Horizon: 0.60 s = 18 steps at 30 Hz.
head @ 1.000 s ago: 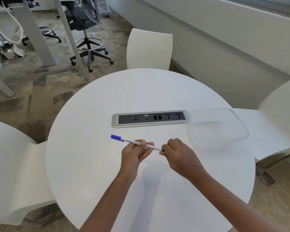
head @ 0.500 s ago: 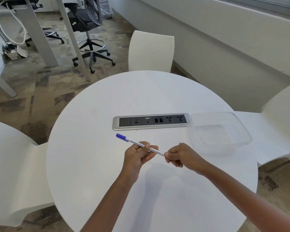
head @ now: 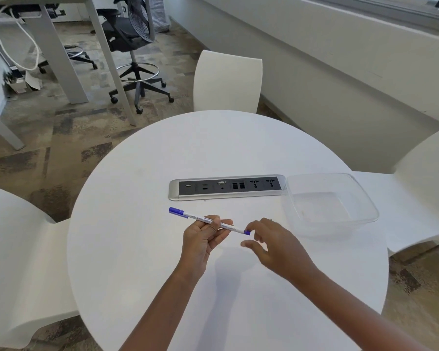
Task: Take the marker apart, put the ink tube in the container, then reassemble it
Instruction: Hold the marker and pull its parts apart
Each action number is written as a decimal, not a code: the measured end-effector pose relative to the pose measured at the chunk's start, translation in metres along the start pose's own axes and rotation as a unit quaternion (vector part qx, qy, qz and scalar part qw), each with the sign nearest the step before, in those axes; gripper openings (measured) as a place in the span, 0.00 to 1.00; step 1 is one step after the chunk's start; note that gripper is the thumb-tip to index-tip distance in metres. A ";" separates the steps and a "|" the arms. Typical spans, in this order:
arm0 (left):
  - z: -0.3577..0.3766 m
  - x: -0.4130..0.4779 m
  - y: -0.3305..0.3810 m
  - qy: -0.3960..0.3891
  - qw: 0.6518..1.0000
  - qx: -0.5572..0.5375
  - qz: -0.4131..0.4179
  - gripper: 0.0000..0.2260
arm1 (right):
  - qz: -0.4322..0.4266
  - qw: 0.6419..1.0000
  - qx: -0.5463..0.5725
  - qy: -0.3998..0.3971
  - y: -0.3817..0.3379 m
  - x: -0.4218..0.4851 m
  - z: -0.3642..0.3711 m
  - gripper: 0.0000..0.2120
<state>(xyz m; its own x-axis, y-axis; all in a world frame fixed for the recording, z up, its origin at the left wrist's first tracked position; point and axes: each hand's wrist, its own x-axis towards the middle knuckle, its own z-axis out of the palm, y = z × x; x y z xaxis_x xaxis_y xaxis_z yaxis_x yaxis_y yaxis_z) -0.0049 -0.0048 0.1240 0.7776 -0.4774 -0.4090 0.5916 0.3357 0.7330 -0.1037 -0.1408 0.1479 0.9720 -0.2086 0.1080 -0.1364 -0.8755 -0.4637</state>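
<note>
I see the left hand (head: pixel 203 236) with its grip clamped on the marker (head: pixel 208 221), fingers curled around the middle of the white barrel and thumb on top. The marker sits above the tabletop (head: pixel 142 249), not touching it, and runs roughly level. Out past the left side of the grip, the capped end (head: pixel 177 211) sticks well clear, blue with a clip. To the right of the grip, the barrel continues to a small blue end plug (head: pixel 247 232).

Right hand (head: pixel 271 245) is just beside that plug. Its grip is apart: fingers loosely spread and curled, thumb (head: pixel 249 244) below and clear of the barrel. One fingertip sits at or right against the blue plug; I can't tell if it actually touches. Nothing is pinched in that hand.

Printed text runs along the barrel, too small for me to read.

The clear plastic container (head: pixel 365 198) stands on the tabletop, right of and beyond the right hand's grip, well apart from the marker. Nothing visible inside it. A silver and black power strip panel (head: pixel 226 190) sits in the tabletop beyond both grips, its right end just beside the container's near-left corner.
</note>
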 end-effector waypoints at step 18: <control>0.001 0.001 0.006 -0.032 0.999 0.028 -0.003 0.05 | 0.201 0.905 0.345 -0.149 -0.003 0.022 -0.013 0.19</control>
<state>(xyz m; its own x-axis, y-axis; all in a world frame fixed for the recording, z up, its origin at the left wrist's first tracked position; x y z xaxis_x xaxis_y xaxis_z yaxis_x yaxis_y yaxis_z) -0.0013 -0.0044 0.1285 0.7578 -0.5311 -0.3791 0.5824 0.2883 0.7601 -0.0839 -0.1487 0.1633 0.8930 -0.2334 -0.3848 -0.4379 -0.2537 -0.8625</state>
